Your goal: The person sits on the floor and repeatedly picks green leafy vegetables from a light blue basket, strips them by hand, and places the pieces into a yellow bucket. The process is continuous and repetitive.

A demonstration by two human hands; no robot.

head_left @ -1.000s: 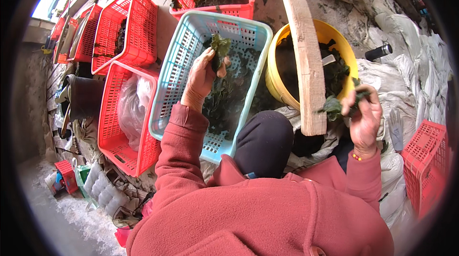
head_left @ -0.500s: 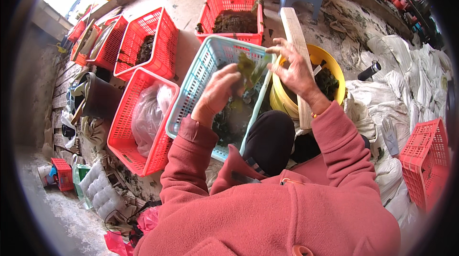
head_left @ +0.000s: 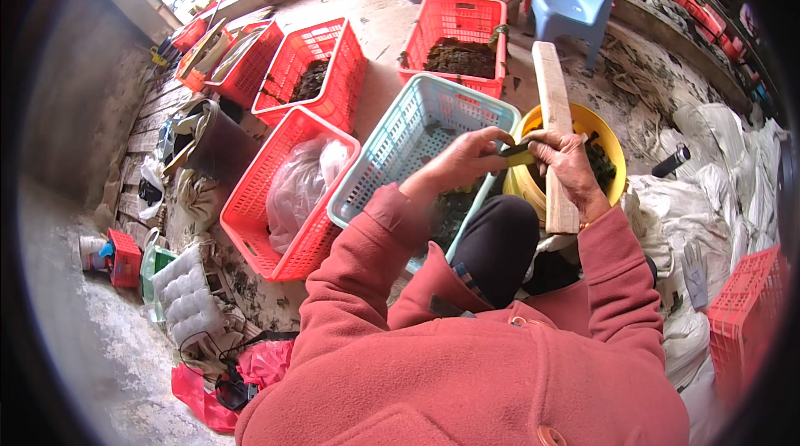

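My left hand [head_left: 467,161], fingers curled closed, holds a green-yellow piece of leafy seaweed [head_left: 518,157] above the right side of the light blue basket [head_left: 375,154]. My right hand [head_left: 565,164] pinches the same piece just beside it, in front of the wooden board [head_left: 551,79] that lies across the yellow bucket [head_left: 615,190]. Dark leaves [head_left: 454,217] lie in the basket, and more dark leaves [head_left: 602,162] fill part of the bucket.
Red crates [head_left: 248,229] stand left and beyond, holding a clear bag [head_left: 296,187] or dark leaves. A blue chair [head_left: 575,8] is behind the board. Black pail [head_left: 225,146] at left; white sheeting [head_left: 708,196], a glove [head_left: 693,275], dark flask [head_left: 671,161] at right.
My hands have come together, the right moving left from over the bucket, and both now grip one leafy piece. The view has shifted, showing the chair and more of the back area.
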